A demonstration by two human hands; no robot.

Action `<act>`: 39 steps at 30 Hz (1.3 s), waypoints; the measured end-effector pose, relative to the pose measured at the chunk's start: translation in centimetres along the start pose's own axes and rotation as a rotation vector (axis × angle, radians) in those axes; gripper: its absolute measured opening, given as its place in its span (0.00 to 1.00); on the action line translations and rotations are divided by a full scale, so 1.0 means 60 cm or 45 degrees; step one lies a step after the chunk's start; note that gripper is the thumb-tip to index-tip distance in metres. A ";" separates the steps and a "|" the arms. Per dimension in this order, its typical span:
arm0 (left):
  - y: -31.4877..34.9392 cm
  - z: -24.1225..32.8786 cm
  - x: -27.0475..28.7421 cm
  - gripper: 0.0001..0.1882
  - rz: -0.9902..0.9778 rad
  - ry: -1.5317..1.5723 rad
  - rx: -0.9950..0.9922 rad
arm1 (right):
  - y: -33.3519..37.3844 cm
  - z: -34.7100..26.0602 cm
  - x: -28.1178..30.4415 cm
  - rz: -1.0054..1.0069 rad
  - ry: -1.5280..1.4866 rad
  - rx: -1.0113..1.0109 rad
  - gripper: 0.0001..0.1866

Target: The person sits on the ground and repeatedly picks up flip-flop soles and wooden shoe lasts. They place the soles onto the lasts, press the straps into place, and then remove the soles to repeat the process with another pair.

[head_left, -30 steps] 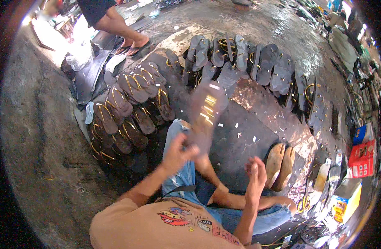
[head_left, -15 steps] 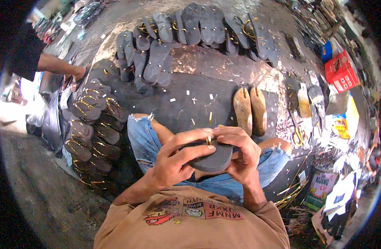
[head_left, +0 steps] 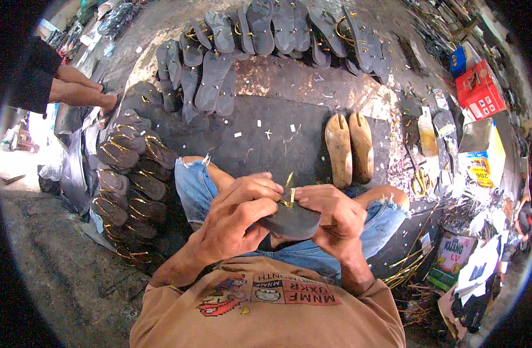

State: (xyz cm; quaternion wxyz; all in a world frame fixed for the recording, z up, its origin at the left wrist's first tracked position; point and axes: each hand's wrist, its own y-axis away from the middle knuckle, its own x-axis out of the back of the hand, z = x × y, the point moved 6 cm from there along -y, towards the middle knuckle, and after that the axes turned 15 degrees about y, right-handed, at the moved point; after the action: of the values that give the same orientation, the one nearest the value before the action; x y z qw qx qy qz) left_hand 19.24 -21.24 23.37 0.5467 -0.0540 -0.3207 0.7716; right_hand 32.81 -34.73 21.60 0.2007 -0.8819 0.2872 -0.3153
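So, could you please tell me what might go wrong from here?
The narrow gold strap poking up from the dark sandal sole might twist or slip. The sole, held between the left hand and right hand, could tip if either grip loosens. The wooden shoe lasts near the right knee might get knocked.

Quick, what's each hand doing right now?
Left hand: closed on the left side of the dark sole.
Right hand: closed on its right side, fingers by the gold strap; pinching it, cannot tell.
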 end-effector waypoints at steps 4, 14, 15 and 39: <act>0.014 -0.019 -0.014 0.28 -0.034 0.066 0.144 | 0.000 0.009 -0.013 -0.172 0.085 -0.242 0.26; 0.036 -0.191 0.090 0.41 0.597 0.910 0.996 | 0.094 0.342 0.014 0.111 0.452 -1.008 0.38; 0.005 -0.208 0.096 0.43 0.579 1.222 0.810 | 0.142 0.413 0.005 -0.034 1.045 -1.011 0.40; 0.043 -0.241 0.101 0.33 0.950 1.560 0.699 | 0.096 0.013 -0.100 -0.222 -0.535 -0.942 0.41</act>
State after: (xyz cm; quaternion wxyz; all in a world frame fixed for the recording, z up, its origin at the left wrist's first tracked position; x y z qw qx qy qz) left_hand 20.99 -10.11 12.17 0.3240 -0.4387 0.2820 0.7893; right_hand 27.35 -35.13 15.32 -0.1019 -0.9605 0.2583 -0.0205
